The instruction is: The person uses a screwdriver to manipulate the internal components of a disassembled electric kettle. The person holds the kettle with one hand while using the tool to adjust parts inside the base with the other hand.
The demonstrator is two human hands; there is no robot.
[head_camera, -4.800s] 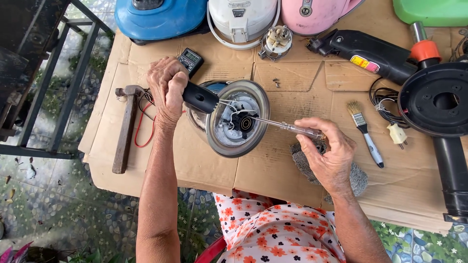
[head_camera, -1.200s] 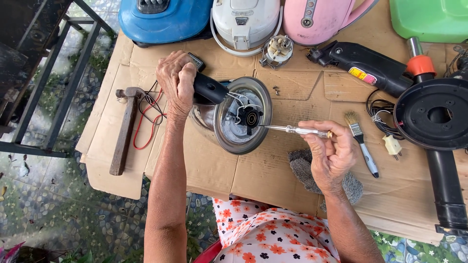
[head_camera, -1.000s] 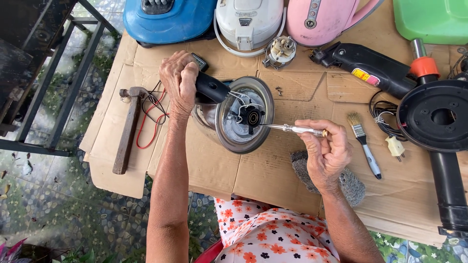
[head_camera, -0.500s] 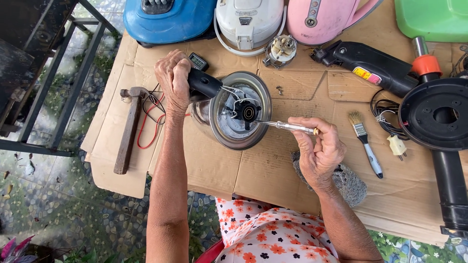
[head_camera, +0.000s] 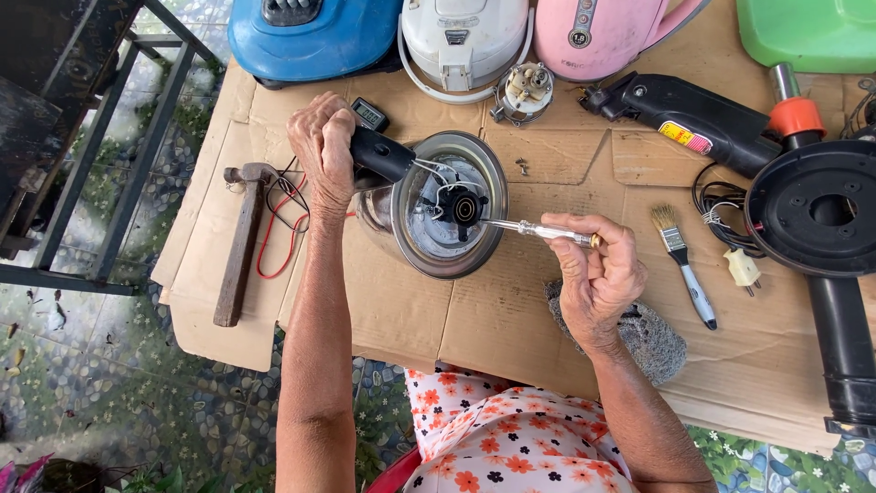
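A steel electric kettle [head_camera: 438, 260] lies on its side on the cardboard, its open base facing me with wires and a black round connector [head_camera: 464, 208] inside. My left hand [head_camera: 321, 146] grips the kettle's black handle [head_camera: 381, 155]. My right hand [head_camera: 598, 269] holds a clear-handled screwdriver [head_camera: 538, 230] whose tip rests at the black connector.
A wooden-handled hammer [head_camera: 243, 242] and red wire [head_camera: 270, 246] lie left. A small paintbrush [head_camera: 683, 265], white plug [head_camera: 743, 268], black fan base [head_camera: 826, 215], black drill-like tool [head_camera: 684, 110] are right. Blue, white, pink, green appliances line the far edge. A grey stone [head_camera: 650, 340] sits near the front.
The kettle has been tipped a little and shifted toward the left under my left hand's grip. My right hand has kept the screwdriver at the connector, turning slightly.
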